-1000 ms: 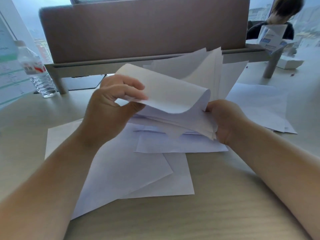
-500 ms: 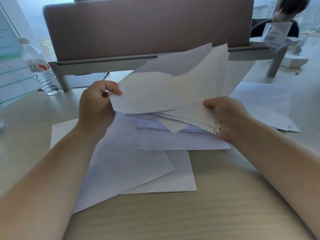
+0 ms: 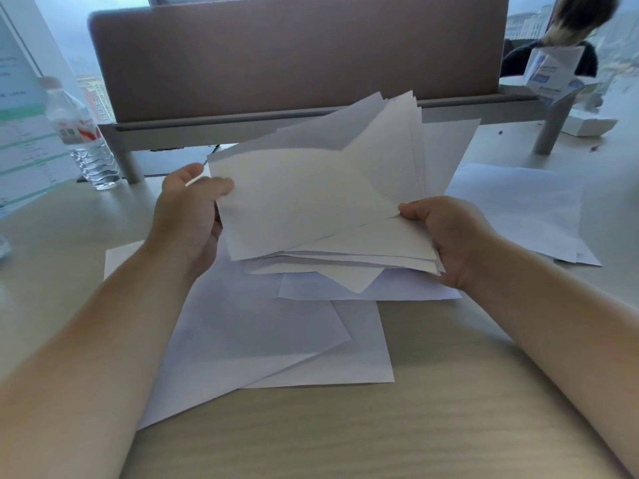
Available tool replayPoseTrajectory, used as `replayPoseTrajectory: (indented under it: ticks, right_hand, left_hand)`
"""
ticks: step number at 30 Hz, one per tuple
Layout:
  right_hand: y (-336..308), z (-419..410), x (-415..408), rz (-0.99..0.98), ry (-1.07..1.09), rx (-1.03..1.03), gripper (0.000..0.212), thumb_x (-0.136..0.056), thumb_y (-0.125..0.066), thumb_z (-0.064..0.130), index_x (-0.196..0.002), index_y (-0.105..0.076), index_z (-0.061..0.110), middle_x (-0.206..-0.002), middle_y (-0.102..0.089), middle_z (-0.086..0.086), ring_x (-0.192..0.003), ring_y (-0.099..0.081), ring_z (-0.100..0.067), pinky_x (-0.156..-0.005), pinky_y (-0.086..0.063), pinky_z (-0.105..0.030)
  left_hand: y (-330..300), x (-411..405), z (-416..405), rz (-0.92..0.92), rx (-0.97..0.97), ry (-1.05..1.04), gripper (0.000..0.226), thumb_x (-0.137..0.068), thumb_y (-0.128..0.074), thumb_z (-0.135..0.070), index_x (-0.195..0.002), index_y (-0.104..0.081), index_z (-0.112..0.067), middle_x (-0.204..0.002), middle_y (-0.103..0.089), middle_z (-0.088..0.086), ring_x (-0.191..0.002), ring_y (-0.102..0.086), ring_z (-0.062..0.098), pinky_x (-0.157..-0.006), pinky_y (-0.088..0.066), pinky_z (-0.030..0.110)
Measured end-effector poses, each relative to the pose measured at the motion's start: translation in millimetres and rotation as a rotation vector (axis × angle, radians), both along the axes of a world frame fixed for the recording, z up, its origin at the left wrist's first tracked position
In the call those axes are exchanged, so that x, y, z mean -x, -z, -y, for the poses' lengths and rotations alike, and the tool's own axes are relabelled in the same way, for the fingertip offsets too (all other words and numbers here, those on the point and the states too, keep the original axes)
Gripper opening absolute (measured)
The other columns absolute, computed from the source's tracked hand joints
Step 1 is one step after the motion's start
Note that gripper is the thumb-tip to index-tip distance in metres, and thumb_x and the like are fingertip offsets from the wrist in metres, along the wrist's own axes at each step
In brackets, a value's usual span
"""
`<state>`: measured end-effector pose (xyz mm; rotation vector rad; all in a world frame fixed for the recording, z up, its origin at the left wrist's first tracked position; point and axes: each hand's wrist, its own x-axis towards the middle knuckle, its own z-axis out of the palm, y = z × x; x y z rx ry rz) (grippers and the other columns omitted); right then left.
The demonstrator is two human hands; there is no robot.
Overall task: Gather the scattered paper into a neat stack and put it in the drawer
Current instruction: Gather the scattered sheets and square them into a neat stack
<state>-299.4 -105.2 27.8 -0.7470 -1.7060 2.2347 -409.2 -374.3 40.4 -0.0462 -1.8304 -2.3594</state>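
Observation:
An uneven bundle of white paper sheets (image 3: 321, 202) is held tilted above the desk, its corners fanned out at the top. My left hand (image 3: 188, 216) pinches the bundle's left edge, thumb on the front sheet. My right hand (image 3: 446, 236) grips the lower right corner of the bundle. Several loose sheets (image 3: 256, 340) lie overlapping on the wooden desk below the bundle. More sheets (image 3: 525, 209) lie flat to the right. No drawer is in view.
A brown partition panel (image 3: 297, 60) on grey legs stands across the back of the desk. A clear water bottle (image 3: 81, 140) stands at the left, beside a printed sign (image 3: 20, 126). A person sits behind boxes (image 3: 553, 77) at the far right.
The front sheet, curled over a second ago, now lies flat against the bundle. My left hand has moved from the sheet's top fold to the bundle's left edge. The bundle sits more upright.

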Motion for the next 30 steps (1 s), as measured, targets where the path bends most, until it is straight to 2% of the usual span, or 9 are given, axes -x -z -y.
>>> replayPoseTrajectory:
  ticks: [2, 5, 10, 11, 13, 16, 21, 25, 30]
  right_hand:
    - [-0.7, 0.2, 0.2, -0.014, -0.005, -0.004, 0.009, -0.09, -0.068, 0.005, -0.097, -0.072, 0.002, -0.073, -0.074, -0.014, -0.054, -0.072, -0.027, -0.051, -0.058, -0.039]
    - [-0.4, 2.4, -0.2, -0.026, -0.037, -0.002, 0.012, -0.09, -0.068, 0.007, -0.099, -0.074, 0.002, -0.08, -0.077, -0.015, -0.062, -0.074, -0.029, -0.056, -0.061, -0.044]
    - [-0.7, 6.6, -3.0, -0.063, -0.08, -0.023, 0.013, -0.091, -0.068, 0.007, -0.101, -0.073, 0.002, -0.078, -0.076, -0.013, -0.061, -0.074, -0.028, -0.053, -0.062, -0.041]
    - [-0.7, 6.9, -3.4, -0.073, -0.079, -0.021, 0.011, -0.091, -0.068, 0.007, -0.101, -0.072, 0.003, -0.075, -0.076, -0.012, -0.059, -0.073, -0.026, -0.052, -0.061, -0.04]
    - [-0.7, 6.2, -3.7, -0.092, -0.079, -0.015, 0.014, -0.091, -0.068, 0.007, -0.105, -0.071, 0.004, -0.078, -0.076, -0.012, -0.062, -0.073, -0.026, -0.055, -0.063, -0.041]
    - [-1.0, 6.1, -2.8, -0.106, -0.09, -0.002, 0.022, -0.091, -0.068, 0.007, -0.112, -0.071, 0.002, -0.089, -0.076, -0.015, -0.067, -0.074, -0.028, -0.059, -0.063, -0.043]
    - [-2.1, 9.0, -3.7, -0.121, -0.216, 0.03, 0.029, -0.086, -0.066, 0.004, -0.113, -0.074, -0.002, -0.104, -0.076, -0.021, -0.089, -0.076, -0.037, -0.074, -0.063, -0.047]
    - [1.3, 8.5, -3.7, -0.097, -0.308, 0.065, 0.033, -0.087, -0.062, 0.005, -0.118, -0.073, -0.001, -0.113, -0.073, -0.024, -0.102, -0.072, -0.043, -0.09, -0.058, -0.056]
    - [-2.0, 7.7, -5.4, -0.102, -0.321, 0.08, 0.028, -0.099, -0.058, 0.023, -0.113, -0.073, 0.004, -0.101, -0.077, -0.016, -0.083, -0.076, -0.031, -0.07, -0.063, -0.039]
  left_hand:
    - [3.4, 5.4, 1.1, 0.099, 0.076, 0.015, 0.06, -0.088, -0.074, -0.002, -0.141, -0.05, -0.012, -0.113, -0.07, 0.013, -0.092, -0.076, 0.026, -0.087, -0.062, 0.045]
    - [8.3, 7.4, 4.2, 0.176, 0.195, 0.044, 0.046, -0.087, -0.077, -0.004, -0.128, -0.06, -0.01, -0.121, -0.07, 0.014, -0.091, -0.075, 0.024, -0.082, -0.063, 0.041]
    - [7.1, 1.1, 2.0, 0.156, 0.234, 0.001, 0.096, -0.074, -0.085, -0.01, -0.155, -0.035, -0.009, -0.128, -0.066, 0.011, -0.098, -0.076, 0.029, -0.088, -0.061, 0.053]
    - [6.7, 1.3, 2.5, 0.152, 0.212, 0.005, 0.091, -0.071, -0.085, -0.012, -0.15, -0.04, -0.004, -0.125, -0.068, 0.012, -0.094, -0.076, 0.028, -0.085, -0.062, 0.055]
    - [5.7, 2.3, 2.3, 0.148, 0.179, 0.01, 0.052, -0.078, -0.082, -0.009, -0.122, -0.057, 0.0, -0.111, -0.072, 0.013, -0.078, -0.075, 0.025, -0.08, -0.063, 0.055]
    - [5.8, 2.6, 1.3, 0.231, 0.128, 0.06, 0.018, -0.09, -0.075, -0.007, -0.107, -0.07, -0.004, -0.098, -0.079, 0.011, -0.069, -0.076, 0.022, -0.068, -0.065, 0.042]
    - [5.7, -2.5, -4.0, 0.292, 0.116, 0.218, 0.013, -0.095, -0.07, -0.018, -0.107, -0.071, -0.012, -0.085, -0.081, 0.006, -0.067, -0.077, 0.02, -0.057, -0.063, 0.035]
    - [9.6, -4.1, -3.7, 0.25, 0.187, 0.279, 0.023, -0.093, -0.071, -0.015, -0.116, -0.071, -0.012, -0.097, -0.081, 0.007, -0.074, -0.078, 0.021, -0.059, -0.063, 0.035]
    - [12.7, -2.8, -3.2, 0.097, 0.268, 0.235, 0.032, -0.087, -0.077, -0.009, -0.118, -0.072, -0.016, -0.108, -0.08, 0.007, -0.091, -0.079, 0.027, -0.072, -0.063, 0.038]
